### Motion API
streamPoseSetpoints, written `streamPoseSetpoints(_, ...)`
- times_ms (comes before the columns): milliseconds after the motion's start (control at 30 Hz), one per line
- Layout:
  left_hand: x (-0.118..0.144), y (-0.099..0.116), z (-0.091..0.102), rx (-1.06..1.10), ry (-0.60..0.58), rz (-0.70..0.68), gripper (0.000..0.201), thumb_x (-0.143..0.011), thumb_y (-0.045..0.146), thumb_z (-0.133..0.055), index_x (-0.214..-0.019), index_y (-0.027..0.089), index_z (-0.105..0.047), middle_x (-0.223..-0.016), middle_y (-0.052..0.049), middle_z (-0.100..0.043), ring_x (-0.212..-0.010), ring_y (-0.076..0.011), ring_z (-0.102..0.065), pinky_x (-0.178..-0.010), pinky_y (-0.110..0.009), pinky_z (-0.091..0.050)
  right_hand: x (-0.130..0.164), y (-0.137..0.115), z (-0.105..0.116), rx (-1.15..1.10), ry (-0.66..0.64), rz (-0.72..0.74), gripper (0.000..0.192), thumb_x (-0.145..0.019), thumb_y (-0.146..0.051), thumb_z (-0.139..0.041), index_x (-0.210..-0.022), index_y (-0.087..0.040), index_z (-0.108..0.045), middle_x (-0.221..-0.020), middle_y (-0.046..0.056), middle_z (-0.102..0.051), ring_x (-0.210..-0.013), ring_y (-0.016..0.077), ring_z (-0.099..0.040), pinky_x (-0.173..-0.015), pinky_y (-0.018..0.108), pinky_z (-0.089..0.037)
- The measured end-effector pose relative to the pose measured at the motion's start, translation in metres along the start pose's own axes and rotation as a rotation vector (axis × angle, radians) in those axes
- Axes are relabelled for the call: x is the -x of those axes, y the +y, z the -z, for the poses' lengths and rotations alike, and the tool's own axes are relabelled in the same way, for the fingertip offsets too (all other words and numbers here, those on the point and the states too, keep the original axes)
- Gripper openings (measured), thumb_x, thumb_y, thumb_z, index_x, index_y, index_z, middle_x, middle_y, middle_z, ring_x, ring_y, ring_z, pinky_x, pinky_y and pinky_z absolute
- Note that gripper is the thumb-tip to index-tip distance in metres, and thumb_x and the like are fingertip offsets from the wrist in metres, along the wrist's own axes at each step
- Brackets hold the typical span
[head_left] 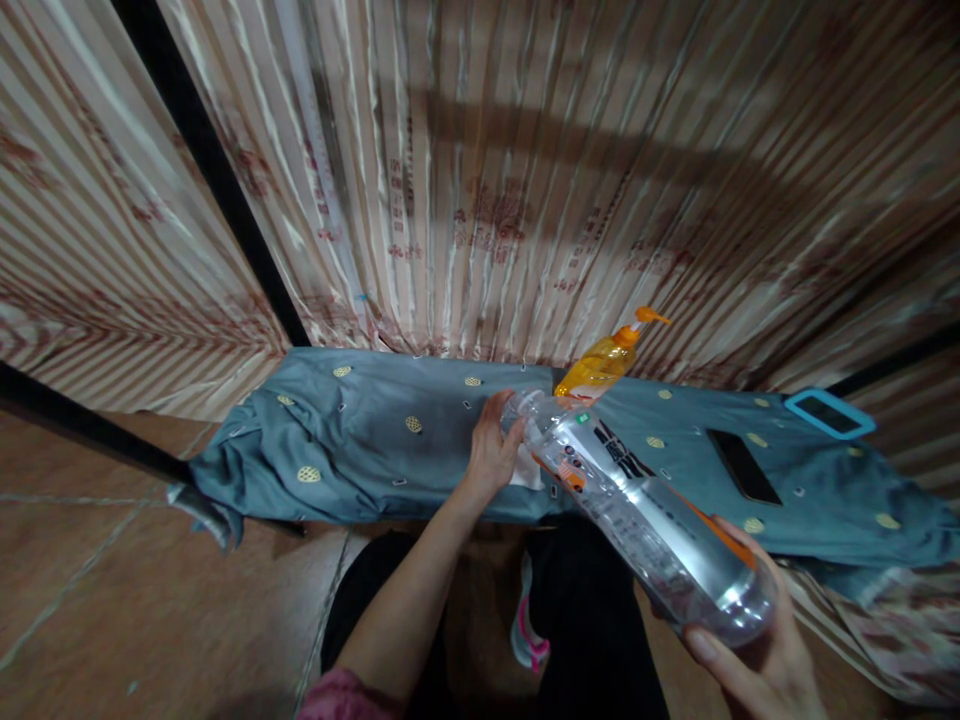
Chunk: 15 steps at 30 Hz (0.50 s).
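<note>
A large clear plastic bottle [637,510] with a silver and orange label is held slantwise above the cloth-covered surface, its neck up and left. My left hand [495,445] is closed around the neck, which hides whether a cap is on it. At the other end my right hand [765,640] grips the bottle's base, fingers partly behind it. The bottle looks see-through, with no clear sign of liquid inside. Just beyond the neck stands a yellow pump bottle [596,365] with an orange pump head. Something white and flat [527,470] lies beneath my left hand.
A grey-blue cloth with pineapple prints [375,440] covers the long narrow surface. On its right lie a dark phone [744,467] and a blue-framed object [830,413]. Striped curtains [487,200] hang behind, with black poles [217,180] at the sides.
</note>
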<state>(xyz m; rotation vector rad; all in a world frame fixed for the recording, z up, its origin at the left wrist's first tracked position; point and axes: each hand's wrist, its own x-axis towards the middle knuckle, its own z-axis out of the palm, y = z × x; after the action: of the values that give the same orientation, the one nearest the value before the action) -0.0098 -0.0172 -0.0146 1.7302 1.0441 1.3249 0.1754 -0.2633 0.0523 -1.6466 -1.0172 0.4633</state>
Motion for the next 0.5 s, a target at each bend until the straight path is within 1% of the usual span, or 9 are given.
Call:
streamPoseSetpoints(67,0.0002,-0.0005,-0.0005,-0.005,0.009,-0.006,0.053,-0.105,0.057,-0.052,-0.139,0.018,-0.063,-0.143,-0.018,-0.071,-0.138,-0.034,-0.067,-0.123,-0.054,-0.049,-0.0001,-0.0023,-0.0004,0.006,0.003,0.0,0.091,-0.08,-0.067,-0.086,-0.154,-0.029,-0.05,-0.159,0.015,-0.051,-0.153,0.0541,-0.039,-0.129,0.076,-0.021)
streamPoseSetpoints(167,0.0003,-0.0012,-0.0011,-0.014,0.018,0.011,0.052,-0.105,0.057,-0.054,-0.139,0.019,-0.063,-0.143,-0.017,-0.071,-0.137,-0.0339,-0.066,-0.123,-0.053,-0.049,-0.0003,-0.0025,0.0001,0.024,-0.004,0.014,0.087,-0.083,-0.067,-0.084,-0.154,-0.029,-0.05,-0.16,0.015,-0.051,-0.154,0.0529,-0.041,-0.129,0.074,-0.024)
streamPoseSetpoints(300,0.0004,-0.002,-0.0013,0.004,0.009,0.011,0.055,-0.105,0.058,-0.052,-0.142,0.018,-0.06,-0.143,-0.017,-0.071,-0.137,-0.0334,-0.067,-0.123,-0.053,-0.049,0.0001,-0.0012,0.0004,0.029,0.001,0.02,0.088,-0.083,-0.066,-0.084,-0.154,-0.028,-0.05,-0.16,0.014,-0.051,-0.154,0.051,-0.041,-0.13,0.071,-0.023)
streamPoseSetpoints(433,0.0003,-0.0026,-0.002,-0.005,0.008,0.019,0.057,-0.105,0.059,-0.052,-0.142,0.017,-0.06,-0.143,-0.018,-0.071,-0.136,-0.0342,-0.067,-0.122,-0.054,-0.051,0.0006,-0.0038,-0.0004,0.028,0.015,-0.003,0.089,-0.082,-0.067,-0.085,-0.154,-0.028,-0.05,-0.159,0.014,-0.052,-0.152,0.0504,-0.044,-0.129,0.068,-0.028)
streamPoseSetpoints(500,0.0002,-0.003,-0.0024,-0.015,0.013,0.02,0.055,-0.105,0.059,-0.052,-0.141,0.017,-0.06,-0.143,-0.018,-0.071,-0.136,-0.0342,-0.067,-0.121,-0.054,-0.051,0.0005,-0.0052,-0.0007,0.017,0.006,-0.013,0.09,-0.08,-0.067,-0.086,-0.154,-0.029,-0.05,-0.159,0.013,-0.052,-0.152,0.051,-0.044,-0.129,0.069,-0.027)
